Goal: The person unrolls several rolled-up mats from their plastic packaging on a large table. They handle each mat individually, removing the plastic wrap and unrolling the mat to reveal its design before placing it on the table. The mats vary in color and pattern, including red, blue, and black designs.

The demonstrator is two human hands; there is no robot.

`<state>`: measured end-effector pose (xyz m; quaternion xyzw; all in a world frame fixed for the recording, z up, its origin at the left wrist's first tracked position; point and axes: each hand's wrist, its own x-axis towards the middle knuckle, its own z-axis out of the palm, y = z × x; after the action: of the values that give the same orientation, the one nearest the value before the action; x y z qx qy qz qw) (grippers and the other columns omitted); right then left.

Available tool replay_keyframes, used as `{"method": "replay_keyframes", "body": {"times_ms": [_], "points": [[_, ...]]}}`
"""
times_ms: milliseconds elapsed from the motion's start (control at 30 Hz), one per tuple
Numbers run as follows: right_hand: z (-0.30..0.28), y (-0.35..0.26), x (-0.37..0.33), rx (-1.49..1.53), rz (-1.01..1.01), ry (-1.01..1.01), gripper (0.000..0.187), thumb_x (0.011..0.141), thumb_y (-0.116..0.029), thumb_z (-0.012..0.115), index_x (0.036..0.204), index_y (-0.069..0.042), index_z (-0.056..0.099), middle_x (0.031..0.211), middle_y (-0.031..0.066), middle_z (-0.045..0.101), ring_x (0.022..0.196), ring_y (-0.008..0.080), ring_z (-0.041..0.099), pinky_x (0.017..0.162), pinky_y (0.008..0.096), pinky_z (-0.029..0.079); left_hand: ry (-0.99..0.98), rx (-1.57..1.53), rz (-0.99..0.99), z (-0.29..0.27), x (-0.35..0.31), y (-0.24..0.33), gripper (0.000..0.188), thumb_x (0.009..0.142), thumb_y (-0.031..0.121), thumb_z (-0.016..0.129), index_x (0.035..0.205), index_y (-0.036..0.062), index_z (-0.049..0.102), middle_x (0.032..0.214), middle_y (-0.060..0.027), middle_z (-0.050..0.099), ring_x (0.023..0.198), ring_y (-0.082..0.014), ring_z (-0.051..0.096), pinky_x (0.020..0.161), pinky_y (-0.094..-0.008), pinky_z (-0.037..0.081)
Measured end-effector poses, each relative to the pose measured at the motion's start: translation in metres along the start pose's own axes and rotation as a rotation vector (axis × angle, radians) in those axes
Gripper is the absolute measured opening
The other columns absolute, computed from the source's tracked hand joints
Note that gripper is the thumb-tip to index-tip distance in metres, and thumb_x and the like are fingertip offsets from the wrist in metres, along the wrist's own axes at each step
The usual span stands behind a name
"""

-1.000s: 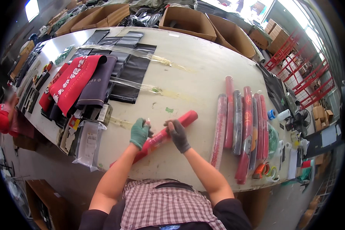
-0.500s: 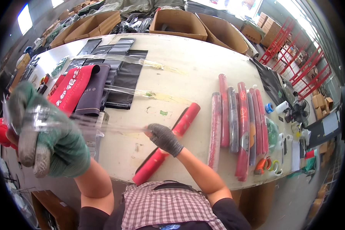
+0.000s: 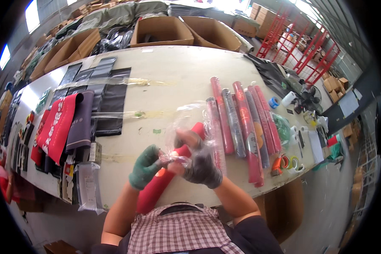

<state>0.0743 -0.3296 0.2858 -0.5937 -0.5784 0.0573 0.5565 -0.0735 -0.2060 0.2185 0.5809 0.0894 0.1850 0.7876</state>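
Observation:
Above a red roll of material (image 3: 150, 192) on the table, my two gloved hands meet. My left hand (image 3: 146, 167), in a green glove, pinches one end of some clear plastic film (image 3: 190, 112). Closed on the same film is my right hand (image 3: 202, 167), in a dark grey glove with bare fingertips. The film is thin and crinkled, and it loops up past the right hand. The roll lies slantwise, its middle partly hidden by my hands. To the right several rolls wrapped in clear plastic (image 3: 247, 135) lie side by side.
Red printed sheets (image 3: 59, 127) and a dark purple one (image 3: 80, 122) lie at the left beside black plastic bags (image 3: 114, 101). Tape rolls (image 3: 294, 162) and an orange tape dispenser (image 3: 276, 166) sit near the right edge. Cardboard boxes (image 3: 160, 31) stand behind the table.
My left hand has come in from far left to meet my right hand over the red roll. The film stretched between them is now bunched and looped. The view has shifted rightward.

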Motion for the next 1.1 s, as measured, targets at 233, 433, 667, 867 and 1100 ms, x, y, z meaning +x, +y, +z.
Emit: {"method": "replay_keyframes", "body": {"times_ms": [233,433,667,867,1100], "points": [[-0.042,0.057,-0.188,-0.106,0.589,-0.039,0.021,0.079,-0.010,0.069,0.099,-0.008,0.064,0.090,0.0093,0.064,0.081,0.0301,0.064,0.073,0.0339,0.053,-0.664,0.753,-0.094,0.035,0.008,-0.013,0.035,0.083,0.016,0.069,0.116,0.0091,0.060,0.106,-0.0143,0.064,0.094,-0.0296,0.062,0.083,-0.0370,0.050],[-0.104,0.062,-0.476,0.940,1.309,0.563,0.038,0.086,-0.025,0.064,0.120,-0.012,0.054,0.112,0.0101,0.060,0.108,0.0273,0.055,0.094,0.0432,0.046,0.076,1.740,-0.162,0.011,-0.002,-0.085,0.098,0.067,0.038,0.079,0.146,0.0203,0.023,0.129,-0.0170,0.047,0.105,-0.0349,0.055,0.084,-0.0427,0.049],[-0.092,0.082,-0.547,-0.133,1.820,-0.167,0.037,0.089,-0.031,0.060,0.119,-0.009,0.057,0.112,0.0085,0.062,0.103,0.0228,0.058,0.088,0.0392,0.049,0.017,1.336,-0.423,-0.027,-0.009,-0.136,0.102,0.069,0.027,0.073,0.149,0.0175,0.011,0.124,-0.0252,0.051,0.100,-0.0403,0.058,0.085,-0.0430,0.049],[-0.084,0.133,-0.463,-0.094,1.248,-0.972,0.043,0.091,-0.037,0.056,0.122,-0.007,0.057,0.114,0.0081,0.062,0.102,0.0190,0.059,0.087,0.0355,0.048,0.214,0.801,-0.248,-0.044,-0.007,-0.117,0.049,0.083,0.029,0.062,0.125,0.0055,0.052,0.092,-0.0236,0.066,0.083,-0.0350,0.065,0.076,-0.0406,0.051],[-0.070,0.075,-0.219,0.353,0.999,-0.567,0.040,0.094,-0.026,0.056,0.124,-0.001,0.054,0.113,0.0086,0.062,0.101,0.0152,0.060,0.089,0.0292,0.046,0.435,1.041,-0.147,-0.121,-0.024,-0.076,0.031,0.091,0.030,0.052,0.092,0.0027,0.067,0.083,-0.0232,0.063,0.071,-0.0320,0.064,0.066,-0.0392,0.048]]}}
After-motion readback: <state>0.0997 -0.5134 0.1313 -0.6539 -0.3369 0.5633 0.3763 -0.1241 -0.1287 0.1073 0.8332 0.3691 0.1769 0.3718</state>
